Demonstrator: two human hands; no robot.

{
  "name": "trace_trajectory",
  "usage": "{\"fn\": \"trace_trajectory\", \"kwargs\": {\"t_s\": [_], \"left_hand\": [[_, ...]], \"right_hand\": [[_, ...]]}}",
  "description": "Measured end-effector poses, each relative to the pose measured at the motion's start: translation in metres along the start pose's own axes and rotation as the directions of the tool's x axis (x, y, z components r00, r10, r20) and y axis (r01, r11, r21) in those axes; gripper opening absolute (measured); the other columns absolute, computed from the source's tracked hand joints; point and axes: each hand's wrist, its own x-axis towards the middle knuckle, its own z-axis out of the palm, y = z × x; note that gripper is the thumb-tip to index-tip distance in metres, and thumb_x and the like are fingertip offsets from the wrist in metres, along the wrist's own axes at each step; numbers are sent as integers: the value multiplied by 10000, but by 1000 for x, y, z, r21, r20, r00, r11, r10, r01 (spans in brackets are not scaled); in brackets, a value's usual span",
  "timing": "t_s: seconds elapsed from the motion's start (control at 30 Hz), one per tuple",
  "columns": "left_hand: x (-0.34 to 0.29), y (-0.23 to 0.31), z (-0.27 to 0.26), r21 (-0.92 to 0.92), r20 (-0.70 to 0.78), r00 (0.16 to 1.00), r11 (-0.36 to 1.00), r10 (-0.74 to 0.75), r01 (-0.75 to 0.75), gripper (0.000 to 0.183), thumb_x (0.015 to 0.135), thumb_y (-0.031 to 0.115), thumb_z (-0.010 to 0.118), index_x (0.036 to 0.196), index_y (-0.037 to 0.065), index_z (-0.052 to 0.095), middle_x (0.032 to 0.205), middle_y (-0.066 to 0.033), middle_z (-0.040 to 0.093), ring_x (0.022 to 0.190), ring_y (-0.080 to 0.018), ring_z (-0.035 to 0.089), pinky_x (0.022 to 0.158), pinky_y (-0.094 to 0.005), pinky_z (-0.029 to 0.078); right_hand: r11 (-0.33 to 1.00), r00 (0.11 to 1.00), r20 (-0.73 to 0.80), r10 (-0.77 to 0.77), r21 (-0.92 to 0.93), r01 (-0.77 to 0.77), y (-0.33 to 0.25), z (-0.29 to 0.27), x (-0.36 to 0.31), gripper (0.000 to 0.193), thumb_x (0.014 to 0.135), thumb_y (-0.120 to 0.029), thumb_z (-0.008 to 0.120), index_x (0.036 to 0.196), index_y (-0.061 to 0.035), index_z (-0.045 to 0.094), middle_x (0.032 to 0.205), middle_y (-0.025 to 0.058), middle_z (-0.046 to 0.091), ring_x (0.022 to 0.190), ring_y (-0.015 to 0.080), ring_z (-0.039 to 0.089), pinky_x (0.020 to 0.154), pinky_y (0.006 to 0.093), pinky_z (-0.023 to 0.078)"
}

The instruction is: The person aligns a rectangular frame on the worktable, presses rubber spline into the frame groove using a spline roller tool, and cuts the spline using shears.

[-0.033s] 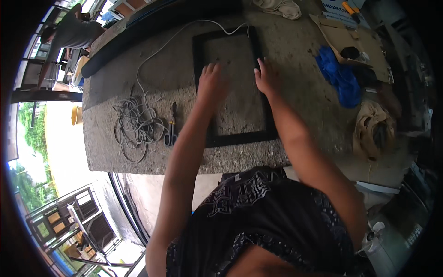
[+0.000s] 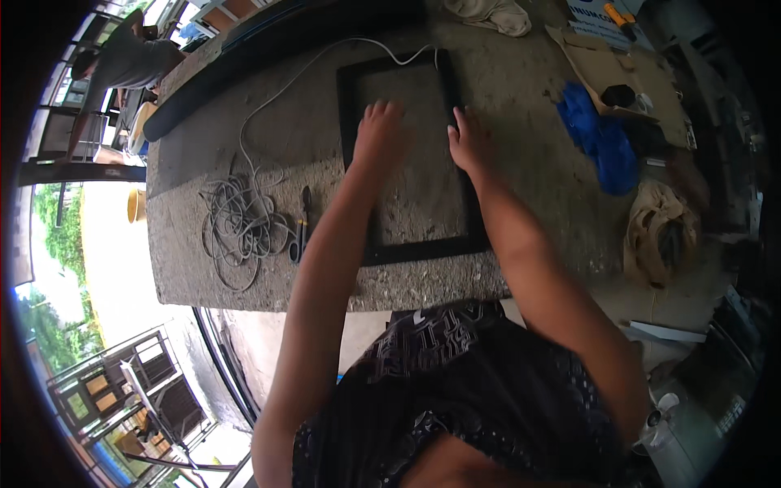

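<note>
A black rectangular frame (image 2: 423, 249) lies flat on the worn work table (image 2: 390, 285) in front of me. My left hand (image 2: 379, 134) is over the inside of the frame by its left rail, fingers stretched forward; it looks slightly blurred. On the right rail rests my right hand (image 2: 470, 145), thumb toward the inside and fingers extended. Neither hand holds anything I can see. A thin pale cord (image 2: 313, 58) runs from the frame's far right corner back to a tangled heap of grey cord (image 2: 236, 220). Dark-handled scissors (image 2: 299, 232) lie between heap and frame, partly behind my left forearm.
A long dark padded-looking piece (image 2: 268, 53) lies along the far left edge. On the right are blue cloth (image 2: 598, 142), cardboard (image 2: 582, 57), a beige cloth bundle (image 2: 659, 228) and an orange-handled tool (image 2: 620, 20). Another person (image 2: 130, 57) bends over at far left.
My left hand has slid a little forward and to the right over the frame. My right hand stays on the right rail. The whole view has shifted slightly.
</note>
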Motion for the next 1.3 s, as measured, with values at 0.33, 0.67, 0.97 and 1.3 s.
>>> {"fn": "trace_trajectory", "kwargs": {"t_s": [0.33, 0.67, 0.97, 1.3], "left_hand": [[219, -33, 71, 316, 270, 936, 939, -228, 137, 411, 948, 269, 570, 1278, 24, 567, 1217, -198, 677, 1160, -375, 637, 928, -487, 530], [89, 103, -50, 358, 544, 829, 930, -133, -86, 205, 987, 237, 551, 1030, 58, 643, 945, -182, 710, 891, -400, 693, 775, -508, 539], [0, 223, -222, 428, 343, 913, 902, -220, 57, 130, 1008, 184, 560, 988, 66, 611, 825, -185, 641, 740, -350, 667, 655, -464, 511], [-188, -104, -222, 580, -699, 687, 404, -198, 707, 367, 914, 247, 675, 1182, 2, 623, 1128, -182, 655, 1090, -357, 616, 906, -436, 529]], "right_hand": [[997, 970, 236, 52, -72, -36, -37, -27, 9, 496, 1019, -330, 475, 1503, -223, 449, 1575, 79, 396, 1473, 289, 333, 1120, 573, 326], [989, 945, 312, 101, -135, -61, -10, -28, 5, 520, 1012, -244, 461, 1527, -203, 404, 1593, 89, 359, 1485, 293, 303, 1150, 535, 277], [991, 945, 310, 104, -115, -71, -7, -24, 2, 538, 1021, -267, 482, 1545, -212, 373, 1613, 81, 320, 1508, 273, 257, 1163, 534, 250], [998, 968, 245, 57, -6, -58, -13, -14, 25, 483, 990, -304, 550, 1452, -185, 472, 1481, 113, 457, 1422, 306, 385, 1100, 568, 334]]}}
